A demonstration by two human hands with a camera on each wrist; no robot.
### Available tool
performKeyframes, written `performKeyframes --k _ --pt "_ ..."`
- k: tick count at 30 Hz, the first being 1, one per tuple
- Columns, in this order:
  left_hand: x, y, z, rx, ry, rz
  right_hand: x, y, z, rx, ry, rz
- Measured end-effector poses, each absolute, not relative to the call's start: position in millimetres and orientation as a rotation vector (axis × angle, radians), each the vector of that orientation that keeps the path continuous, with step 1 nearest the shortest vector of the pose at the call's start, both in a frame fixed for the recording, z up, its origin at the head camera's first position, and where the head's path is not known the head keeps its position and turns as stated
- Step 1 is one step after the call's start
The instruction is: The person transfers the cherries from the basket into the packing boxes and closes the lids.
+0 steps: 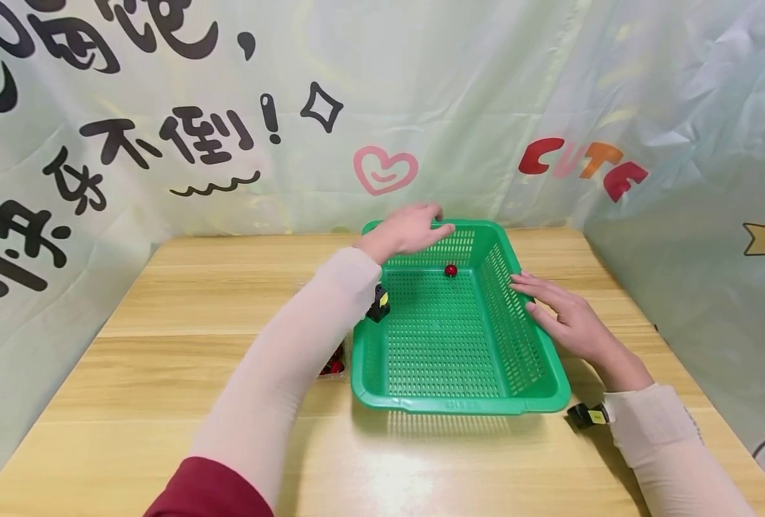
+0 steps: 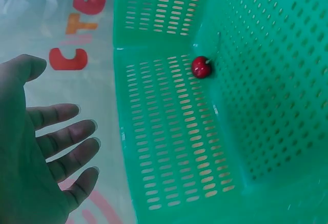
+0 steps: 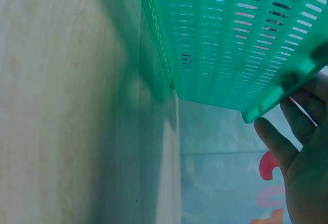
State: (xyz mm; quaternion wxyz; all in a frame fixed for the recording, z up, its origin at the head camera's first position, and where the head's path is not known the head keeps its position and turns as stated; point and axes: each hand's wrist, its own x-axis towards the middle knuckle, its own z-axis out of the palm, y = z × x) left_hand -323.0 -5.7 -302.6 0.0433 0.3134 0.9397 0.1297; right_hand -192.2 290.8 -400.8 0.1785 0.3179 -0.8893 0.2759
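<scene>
A green plastic basket [image 1: 437,406] with slotted walls stands on the wooden table. One red cherry [image 1: 451,271] lies on its floor near the far wall, its thin stem showing in the left wrist view. Above the basket's far left part is my left hand [image 1: 411,228], fingers spread and nothing in them. My right hand [image 1: 566,316] rests its fairly straight fingers on the right rim, thumb beside it; in the right wrist view the fingertips are partly hidden by the rim. Left of the basket, a clear box of cherries [image 1: 336,365] is mostly covered by my left forearm.
The table [image 1: 182,345] extends to both sides of the basket. A pale printed curtain [image 1: 473,143] hangs behind and beside the table. Small black wrist cameras sit on both wrists, the right one [image 1: 587,416] low near the basket's front right corner.
</scene>
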Motion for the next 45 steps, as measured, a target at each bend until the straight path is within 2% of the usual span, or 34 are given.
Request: performKeyframes --k 24,45 --pt "-343 37 -360 0.886 2.794 0.24 -191 289 -398 0.894 -2.523 0.785" --pt "-328 36 -375 1.045 2.67 -0.036 -191 289 -400 0.902 -2.517 0.772"
